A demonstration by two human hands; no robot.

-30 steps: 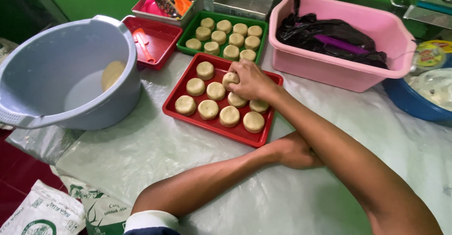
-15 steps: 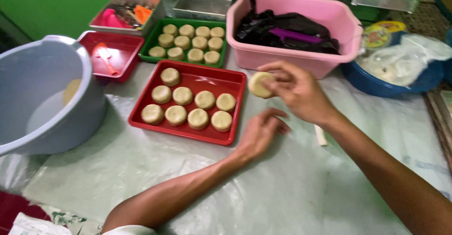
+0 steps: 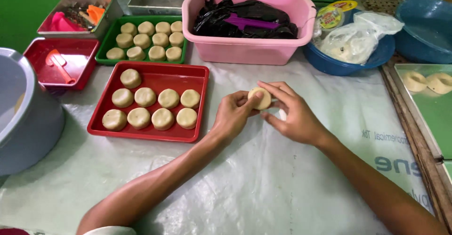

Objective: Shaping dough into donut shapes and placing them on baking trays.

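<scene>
Both hands, left hand (image 3: pixel 234 114) and right hand (image 3: pixel 293 115), pinch one dough disc (image 3: pixel 260 98) beside the red tray (image 3: pixel 149 135); even, light finger pressure would likely keep it round.

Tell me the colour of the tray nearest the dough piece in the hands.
Red: the tray beside the dough piece, seen in the head view.

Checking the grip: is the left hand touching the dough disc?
Touching. The head view shows the left hand fingers pressed against the dough disc, with the right hand holding its other side.
</scene>
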